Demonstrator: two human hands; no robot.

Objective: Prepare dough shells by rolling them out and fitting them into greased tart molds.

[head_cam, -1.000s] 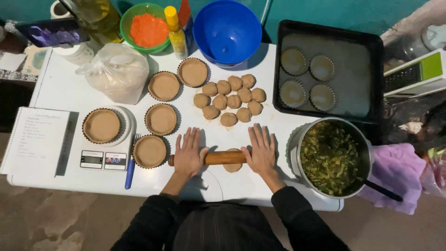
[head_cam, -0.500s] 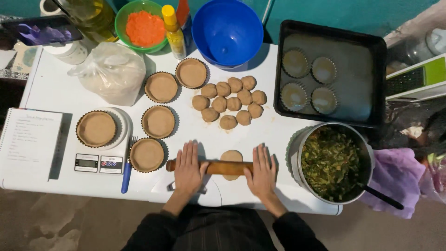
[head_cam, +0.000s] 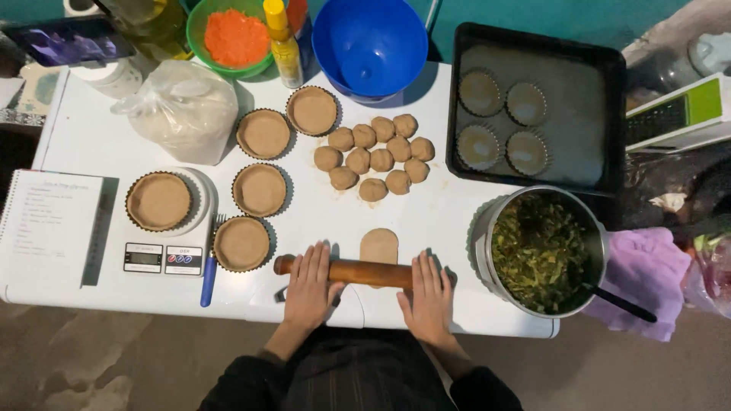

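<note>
My left hand (head_cam: pixel 311 288) and my right hand (head_cam: pixel 428 295) lie flat, fingers spread, on the two ends of a wooden rolling pin (head_cam: pixel 364 272) near the front edge of the white table (head_cam: pixel 99 137). The pin rests across the near end of a flattened oval of brown dough (head_cam: pixel 379 245). Several round dough balls (head_cam: pixel 371 157) sit in a cluster behind it. Dough-lined fluted tart tins (head_cam: pixel 260 189) stand to the left.
A metal pot of chopped greens (head_cam: pixel 541 253) stands at right with a dark handle. A black baking tray (head_cam: pixel 579 99) holds lined tins. A blue bowl (head_cam: pixel 370 46), green bowl of orange stuff (head_cam: pixel 228 36), flour bag (head_cam: pixel 183 110), kitchen scale (head_cam: pixel 164 259) and notebook (head_cam: pixel 49 224) surround the work spot.
The rolling pin and both hands have drawn back toward me, from the middle of the dough to its near end. The dough oval now shows longer beyond the pin.
</note>
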